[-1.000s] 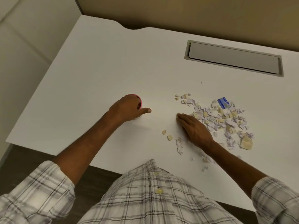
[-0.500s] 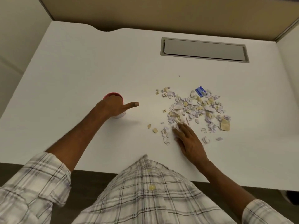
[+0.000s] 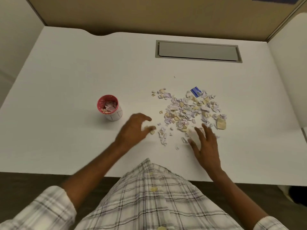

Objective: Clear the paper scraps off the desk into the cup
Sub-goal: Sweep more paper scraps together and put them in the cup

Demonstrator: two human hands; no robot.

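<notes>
The paper scraps (image 3: pixel 186 110) lie in a loose heap on the desk (image 3: pixel 66 77), right of centre, with strays trailing toward the near edge. The cup (image 3: pixel 115 116) stands upright well to their left, already part full. The right hand (image 3: pixel 206 145) lies flat at the near side of the heap, fingers spread and holding nothing. The left hand (image 3: pixel 132 128) has its fingers bent beside a small tan piece (image 3: pixel 152 131). It is blurred, so I cannot tell whether it has hold of that piece. The step looks like gathering. Best to rake the strays inward with the flat right hand, close both hands round a bunch, and carry it over the cup (its mouth is narrow, so small loads) before letting go.
</notes>
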